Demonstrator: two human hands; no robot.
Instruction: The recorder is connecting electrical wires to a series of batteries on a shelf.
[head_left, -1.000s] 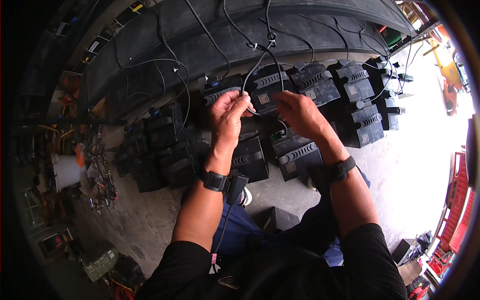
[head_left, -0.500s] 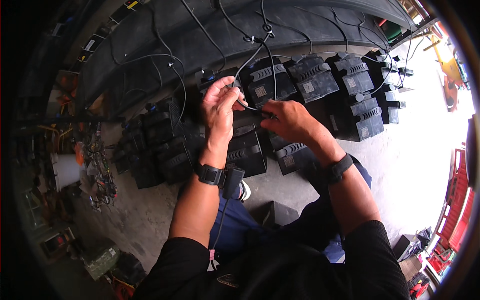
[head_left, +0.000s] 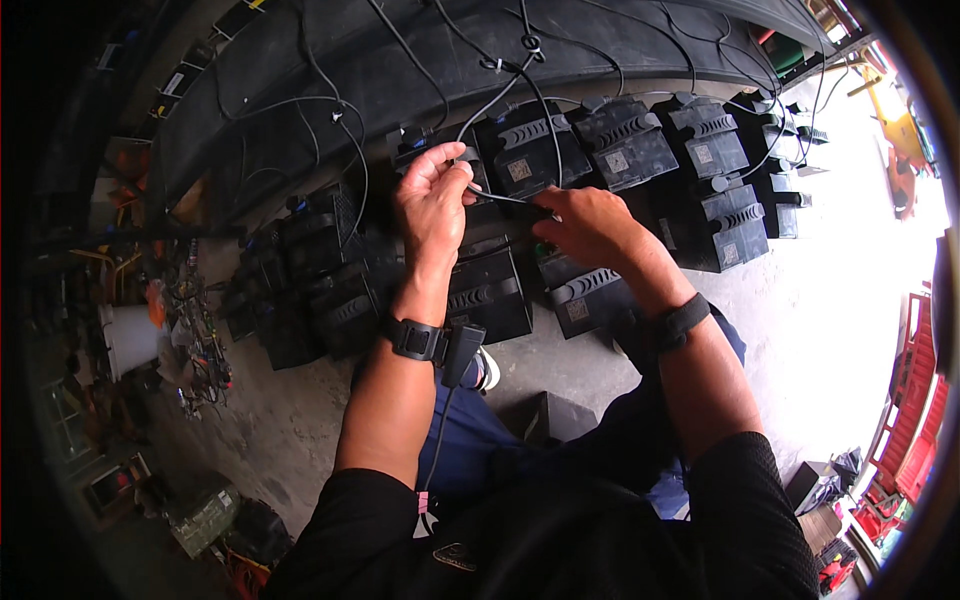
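A thin black cable (head_left: 555,145) hangs from the dark shelf above and forms a loop between my two hands. My left hand (head_left: 432,205) pinches the left side of the loop between thumb and fingers, palm turned inward. My right hand (head_left: 590,228) is closed around the lower right part of the loop; its fingertips and whatever else they hold are partly hidden. Below and beyond both hands stand black boxes with ribbed handles; the nearest are one box (head_left: 480,300) under my left wrist and another box (head_left: 590,305) under my right hand.
Several cables, some fastened with white ties, hang from the dark shelf (head_left: 400,85). More black boxes (head_left: 625,150) stand in rows on the concrete floor. A small dark box (head_left: 562,418) sits between my legs. At left are a white bucket (head_left: 132,340) and tangled wires (head_left: 200,345).
My right hand has risen slightly and turned at the fingers, still on the cable. My left hand has shifted a little up and left, and the cable between them looks straighter.
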